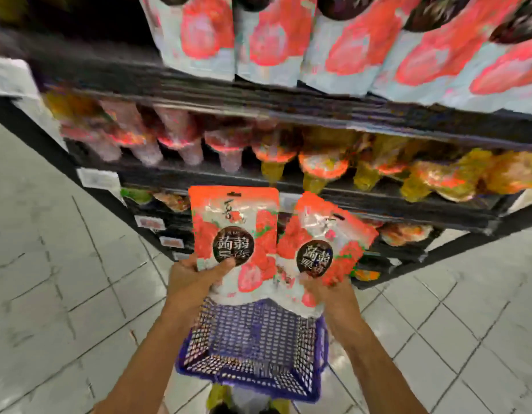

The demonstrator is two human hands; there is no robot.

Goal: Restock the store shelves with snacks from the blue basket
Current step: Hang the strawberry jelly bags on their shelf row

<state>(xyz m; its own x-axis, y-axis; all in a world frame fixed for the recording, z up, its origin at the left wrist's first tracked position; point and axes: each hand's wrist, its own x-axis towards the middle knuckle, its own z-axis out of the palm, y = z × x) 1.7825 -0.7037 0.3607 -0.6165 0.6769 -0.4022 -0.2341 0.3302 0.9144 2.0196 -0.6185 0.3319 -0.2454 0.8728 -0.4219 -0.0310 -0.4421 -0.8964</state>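
Two red-and-white snack pouches with dark round labels are held up in front of the black shelves (258,177). My left hand (193,276) grips the bottom of the left pouch (233,228), thumb across its front. My right hand (327,286) grips the bottom of the right pouch (321,243), which tilts to the right. The blue mesh basket (252,380) sits on the floor below both hands and looks empty inside.
The top shelf carries a row of matching red-and-white pouches (333,49). The shelf below holds pink and yellow-orange bags (324,165). Lower shelves hold more snack bags and price tags (98,178). Grey tiled floor (49,264) lies on both sides of the basket.
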